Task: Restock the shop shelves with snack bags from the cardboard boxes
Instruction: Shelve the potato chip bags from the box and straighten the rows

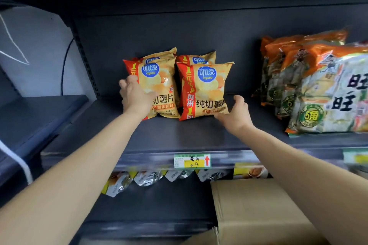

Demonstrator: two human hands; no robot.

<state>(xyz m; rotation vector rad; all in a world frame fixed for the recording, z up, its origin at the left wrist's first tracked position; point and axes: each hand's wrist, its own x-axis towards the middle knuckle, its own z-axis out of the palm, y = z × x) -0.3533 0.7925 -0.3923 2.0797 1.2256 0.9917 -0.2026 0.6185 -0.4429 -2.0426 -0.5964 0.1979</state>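
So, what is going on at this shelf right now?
A person is arranging yellow chip bags on the dark shelf. The left grip rests flat on the front left bag; the right grip touches the lower corner of the front right bag. Two rear bags stand behind them. A cardboard box waits below.

Both bare arms stretch forward — left hand spread flat, right hand loosely cupped, thumb raised.
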